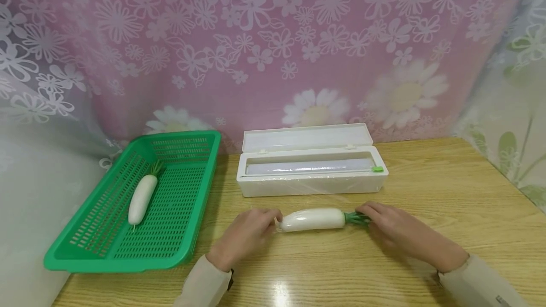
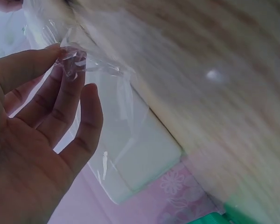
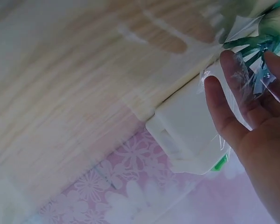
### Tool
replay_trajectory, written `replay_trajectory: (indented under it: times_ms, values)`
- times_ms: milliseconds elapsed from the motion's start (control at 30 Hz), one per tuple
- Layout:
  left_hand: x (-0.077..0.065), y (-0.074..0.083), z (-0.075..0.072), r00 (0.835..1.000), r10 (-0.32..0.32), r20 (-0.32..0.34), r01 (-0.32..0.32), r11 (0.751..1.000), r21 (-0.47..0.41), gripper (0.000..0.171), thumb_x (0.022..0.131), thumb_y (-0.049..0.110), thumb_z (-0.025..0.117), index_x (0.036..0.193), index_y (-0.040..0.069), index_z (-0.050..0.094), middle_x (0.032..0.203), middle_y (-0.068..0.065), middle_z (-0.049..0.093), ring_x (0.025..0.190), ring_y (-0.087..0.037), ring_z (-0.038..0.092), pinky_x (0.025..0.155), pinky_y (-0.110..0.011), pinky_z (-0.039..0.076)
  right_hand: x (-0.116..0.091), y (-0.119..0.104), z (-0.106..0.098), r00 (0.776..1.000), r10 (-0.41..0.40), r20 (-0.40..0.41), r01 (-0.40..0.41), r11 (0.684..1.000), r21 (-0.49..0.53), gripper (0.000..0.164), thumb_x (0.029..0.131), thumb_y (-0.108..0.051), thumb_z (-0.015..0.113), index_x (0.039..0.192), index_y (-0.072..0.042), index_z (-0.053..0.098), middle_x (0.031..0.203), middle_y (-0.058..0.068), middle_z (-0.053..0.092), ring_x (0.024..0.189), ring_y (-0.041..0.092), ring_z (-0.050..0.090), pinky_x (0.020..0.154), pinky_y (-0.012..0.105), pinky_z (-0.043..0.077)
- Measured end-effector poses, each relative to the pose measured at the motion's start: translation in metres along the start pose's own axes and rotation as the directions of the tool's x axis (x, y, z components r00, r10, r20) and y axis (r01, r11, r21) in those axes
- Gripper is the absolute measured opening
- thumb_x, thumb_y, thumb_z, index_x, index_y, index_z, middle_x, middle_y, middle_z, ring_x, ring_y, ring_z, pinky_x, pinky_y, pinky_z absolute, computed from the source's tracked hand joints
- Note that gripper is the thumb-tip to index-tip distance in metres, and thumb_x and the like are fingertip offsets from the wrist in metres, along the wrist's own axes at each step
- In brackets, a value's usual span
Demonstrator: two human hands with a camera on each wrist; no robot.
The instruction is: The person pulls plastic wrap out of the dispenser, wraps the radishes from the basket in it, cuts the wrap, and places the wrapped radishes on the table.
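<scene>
A white radish (image 1: 313, 220) with cut green stems (image 1: 357, 218) lies crosswise on the table, wrapped in clear plastic wrap. At its left tip my left hand (image 1: 250, 231) pinches a bunched end of the plastic wrap (image 2: 73, 60) between thumb and fingertips. My right hand (image 1: 394, 231) is at the stem end, its thumb and fingers pinching the gathered plastic wrap (image 3: 260, 79) around the stems. Several fingers of that hand stretch out loosely. Just behind the radish stands a white wrap dispenser (image 1: 313, 185), lid raised, with a roll of film (image 1: 309, 167) inside.
On the left a green plastic basket (image 1: 198, 221) holds another white radish (image 1: 142, 199) with short green stems. A small green slider (image 1: 377, 169) sits on the dispenser's right end. Pink flowered cloth (image 1: 273, 60) hangs behind the wooden table (image 1: 448, 193).
</scene>
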State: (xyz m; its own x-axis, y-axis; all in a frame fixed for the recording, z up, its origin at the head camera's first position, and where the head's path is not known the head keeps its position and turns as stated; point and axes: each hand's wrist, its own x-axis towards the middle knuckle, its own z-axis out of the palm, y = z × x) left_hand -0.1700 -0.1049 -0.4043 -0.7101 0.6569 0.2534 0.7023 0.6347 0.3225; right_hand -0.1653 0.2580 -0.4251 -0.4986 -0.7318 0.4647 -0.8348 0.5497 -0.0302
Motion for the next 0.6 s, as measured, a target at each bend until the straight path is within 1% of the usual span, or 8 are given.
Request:
replay_trajectory:
  times_ms: [67, 100, 200, 333, 367, 500, 567, 600]
  values:
    - [0.000, -0.003, 0.000, 1.000, -0.004, -0.015, 0.003, 1.000, -0.015, 0.020, 0.089, -0.009, 0.070, 0.098, 0.008, 0.069, 0.074, 0.003, 0.061, 0.062, -0.005, 0.038, 0.057, -0.020, 0.040, 0.000, 0.002, -0.001, 0.999, 0.030, 0.023, -0.031, 0.998, 0.046, 0.022, 0.107, -0.009, 0.046, 0.121, 0.003, 0.057, 0.108, 0.011, 0.066, 0.089, 0.025, 0.069, 0.070, 0.038, 0.058]
    - [0.001, -0.004, 0.000, 1.000, -0.005, -0.024, 0.005, 1.000, -0.018, 0.020, 0.088, -0.009, 0.070, 0.098, 0.008, 0.069, 0.076, 0.003, 0.063, 0.063, -0.006, 0.040, 0.058, -0.020, 0.041, 0.001, 0.003, -0.001, 0.998, 0.050, 0.038, -0.053, 0.996, 0.075, 0.020, 0.103, -0.002, 0.054, 0.122, 0.003, 0.055, 0.109, 0.012, 0.066, 0.091, 0.026, 0.069, 0.071, 0.038, 0.058]
    - [0.002, -0.007, 0.001, 0.999, -0.019, -0.037, 0.019, 1.000, -0.019, 0.019, 0.089, -0.007, 0.070, 0.098, 0.009, 0.070, 0.081, 0.001, 0.068, 0.065, -0.007, 0.044, 0.060, -0.021, 0.043, 0.003, 0.006, -0.003, 0.993, 0.104, 0.062, -0.112, 0.982, 0.153, 0.047, 0.082, 0.019, 0.068, 0.123, 0.000, 0.053, 0.111, 0.010, 0.067, 0.094, 0.022, 0.068, 0.073, 0.037, 0.058]
    - [0.005, -0.010, 0.001, 0.998, -0.031, -0.046, 0.031, 0.999, 0.007, 0.018, 0.089, -0.006, 0.072, 0.098, 0.010, 0.072, 0.086, 0.000, 0.072, 0.067, -0.006, 0.047, 0.061, -0.022, 0.045, 0.006, 0.009, -0.004, 0.989, 0.126, 0.078, -0.140, 0.967, 0.212, 0.047, 0.082, 0.021, 0.067, 0.120, -0.003, 0.054, 0.112, 0.007, 0.067, 0.097, 0.018, 0.066, 0.074, 0.035, 0.057]
    - [0.006, -0.010, 0.001, 0.998, -0.029, -0.048, 0.030, 0.999, 0.019, 0.018, 0.089, -0.005, 0.072, 0.098, 0.010, 0.072, 0.084, 0.000, 0.071, 0.066, -0.006, 0.047, 0.060, -0.022, 0.045, 0.006, 0.010, -0.004, 0.989, 0.126, 0.081, -0.141, 0.965, 0.220, 0.046, 0.082, 0.021, 0.066, 0.120, -0.003, 0.054, 0.111, 0.007, 0.068, 0.096, 0.017, 0.066, 0.074, 0.035, 0.057]
    - [0.009, -0.012, 0.000, 0.998, -0.022, -0.053, 0.025, 0.998, 0.054, 0.019, 0.089, -0.003, 0.074, 0.099, 0.013, 0.071, 0.082, 0.001, 0.070, 0.062, -0.006, 0.046, 0.055, -0.022, 0.043, 0.008, 0.011, -0.004, 0.988, 0.135, 0.079, -0.149, 0.964, 0.221, 0.043, 0.084, 0.020, 0.066, 0.119, -0.003, 0.056, 0.110, 0.006, 0.067, 0.094, 0.013, 0.063, 0.071, 0.033, 0.055]
    - [0.009, -0.012, 0.000, 0.999, -0.017, -0.047, 0.020, 0.998, 0.066, 0.017, 0.090, -0.001, 0.074, 0.099, 0.013, 0.071, 0.084, 0.001, 0.071, 0.062, -0.007, 0.048, 0.055, -0.023, 0.045, 0.008, 0.011, -0.003, 0.988, 0.140, 0.072, -0.153, 0.963, 0.220, 0.043, 0.084, 0.020, 0.067, 0.119, -0.003, 0.056, 0.109, 0.005, 0.066, 0.093, 0.011, 0.061, 0.070, 0.032, 0.054]
    - [0.010, -0.012, 0.000, 0.999, -0.015, -0.045, 0.018, 0.997, 0.070, 0.016, 0.090, 0.000, 0.074, 0.098, 0.013, 0.072, 0.088, 0.001, 0.073, 0.064, -0.007, 0.052, 0.057, -0.023, 0.047, 0.009, 0.011, -0.003, 0.988, 0.141, 0.066, -0.152, 0.964, 0.220, 0.043, 0.084, 0.019, 0.068, 0.120, -0.003, 0.057, 0.109, 0.004, 0.065, 0.092, 0.011, 0.061, 0.069, 0.032, 0.054]
